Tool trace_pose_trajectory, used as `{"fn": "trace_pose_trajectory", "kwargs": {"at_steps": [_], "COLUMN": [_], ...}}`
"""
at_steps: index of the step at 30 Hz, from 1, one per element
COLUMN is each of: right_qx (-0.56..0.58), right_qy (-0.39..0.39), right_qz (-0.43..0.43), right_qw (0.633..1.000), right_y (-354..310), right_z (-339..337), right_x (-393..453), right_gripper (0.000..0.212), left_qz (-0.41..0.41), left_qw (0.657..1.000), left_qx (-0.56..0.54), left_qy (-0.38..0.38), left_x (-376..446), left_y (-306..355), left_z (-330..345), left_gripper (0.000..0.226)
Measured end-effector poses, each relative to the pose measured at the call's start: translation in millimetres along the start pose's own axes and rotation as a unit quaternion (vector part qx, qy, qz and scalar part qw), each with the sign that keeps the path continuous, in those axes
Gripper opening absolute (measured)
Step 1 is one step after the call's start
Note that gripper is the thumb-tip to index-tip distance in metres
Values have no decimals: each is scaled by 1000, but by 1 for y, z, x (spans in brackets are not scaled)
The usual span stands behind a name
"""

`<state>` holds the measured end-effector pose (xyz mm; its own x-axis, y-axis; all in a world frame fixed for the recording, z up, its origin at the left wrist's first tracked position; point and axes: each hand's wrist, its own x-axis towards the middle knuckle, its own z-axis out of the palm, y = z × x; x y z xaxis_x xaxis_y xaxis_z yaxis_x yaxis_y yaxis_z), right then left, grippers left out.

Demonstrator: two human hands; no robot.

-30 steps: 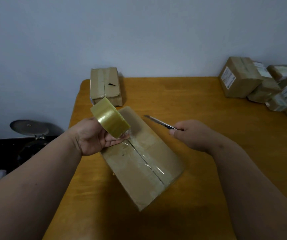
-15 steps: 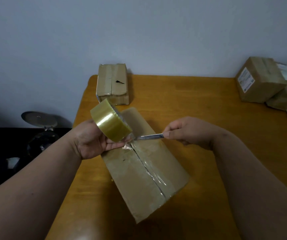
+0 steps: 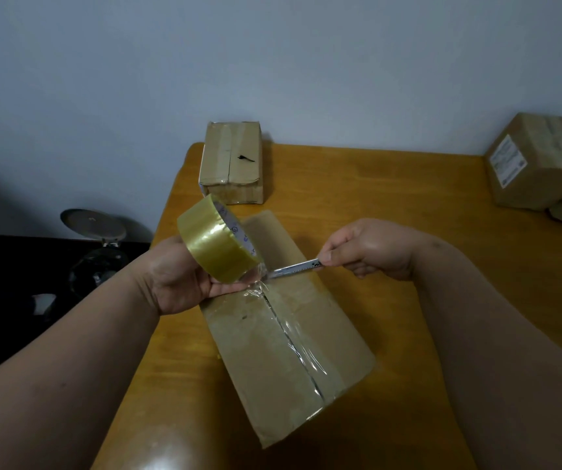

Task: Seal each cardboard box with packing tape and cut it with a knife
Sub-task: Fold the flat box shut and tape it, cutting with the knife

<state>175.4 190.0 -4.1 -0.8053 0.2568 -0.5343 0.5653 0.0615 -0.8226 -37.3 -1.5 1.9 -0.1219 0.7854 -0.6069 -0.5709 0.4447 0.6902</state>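
Counting 4 boxes on table (image 3: 391, 184), my L hand (image 3: 184, 279) grasping 1 tape roll (image 3: 216, 242), R hand (image 3: 371, 247) gripping 1 knife (image 3: 294, 268) at tape over near box (image 3: 289, 351), taped box (image 3: 231, 161) far edge, 2 boxes (image 3: 540, 161) far R.

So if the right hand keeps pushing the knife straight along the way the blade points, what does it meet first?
Most likely the clear strip of tape stretched between the roll and the box; the knife in the right hand has its tip right at it. Just beyond are the left hand's fingers, though depth is unclear.
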Motion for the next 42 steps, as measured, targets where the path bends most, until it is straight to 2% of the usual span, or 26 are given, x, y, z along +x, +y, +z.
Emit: {"fn": "trace_pose_trajectory", "kwargs": {"at_steps": [2,5,16,32,42], "right_qx": [1,-9,9,-4,-8], "right_qy": [-36,-57,-98,-134,-99], "right_qz": [15,40,97,117,105], "right_qw": [999,998,990,984,989], "right_y": [0,-3,-12,-14,-13], "right_z": [0,-1,-2,-8,-5], "right_x": [5,11,23,28,17], "right_gripper": [13,21,27,27,25], "left_qz": [-4,-11,-71,-39,-21], "left_qw": [1000,1000,997,999,1000], "left_qx": [-1,-8,1,-1,7], "left_qy": [1,-9,-44,-24,-22], "left_x": [0,1,4,15,14], "left_y": [0,1,4,-1,-3], "left_z": [-1,-2,-15,-14,-12], "left_gripper": [59,63,39,38,38]}}
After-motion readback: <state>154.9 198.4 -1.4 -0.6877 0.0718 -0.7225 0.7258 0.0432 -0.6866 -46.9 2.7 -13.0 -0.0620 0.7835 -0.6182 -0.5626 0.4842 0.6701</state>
